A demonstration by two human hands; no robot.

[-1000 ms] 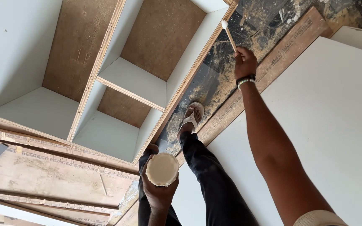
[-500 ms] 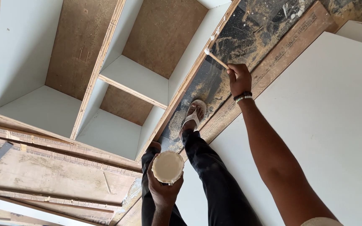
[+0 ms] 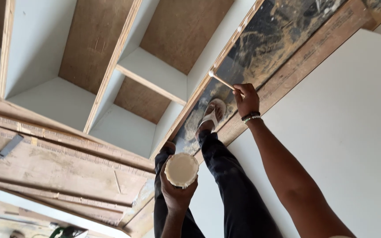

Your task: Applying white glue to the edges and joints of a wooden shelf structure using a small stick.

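Head view, left hand [image 3: 176, 194] grasping round cream tub [image 3: 181, 169], right hand [image 3: 246, 99] gripping thin stick [image 3: 221, 80]

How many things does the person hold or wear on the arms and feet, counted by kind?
Round container of pale paste, in the left hand: 1
Thin stick, in the right hand: 1
Wristbands on the right wrist: 2
White sandal clearly visible: 1
Total: 5
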